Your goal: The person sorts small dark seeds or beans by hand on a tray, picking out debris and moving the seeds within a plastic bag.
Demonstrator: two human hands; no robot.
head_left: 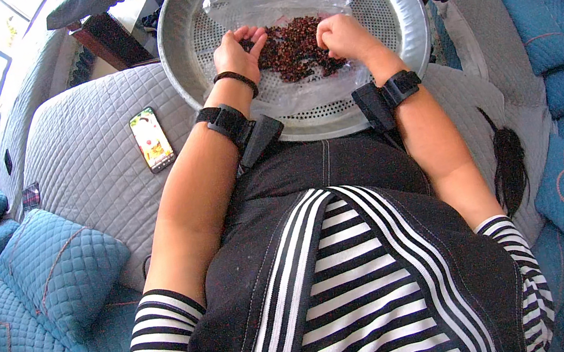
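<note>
A large round perforated metal tray (173, 49) rests across my lap. On it a clear plastic sheet or bag (235, 8) lies spread, bearing a pile of small dark reddish-brown pieces (295, 47) that look like peppercorns. My left hand (239, 52) is at the pile's left edge, palm turned inward and fingers curled; a few dark specks show between thumb and fingers. Over the right edge of the pile, my right hand (344, 36) is closed with thumb and fingertips pressed together. Whatever it holds is hidden.
A phone (152, 139) with a lit screen lies on the grey quilted sofa cover (87, 126) to the left. Blue quilted cushions (62, 265) line both sides. At the right hangs a black tassel-like thing (510, 164). A dark wooden piece of furniture (110, 40) stands beyond the tray.
</note>
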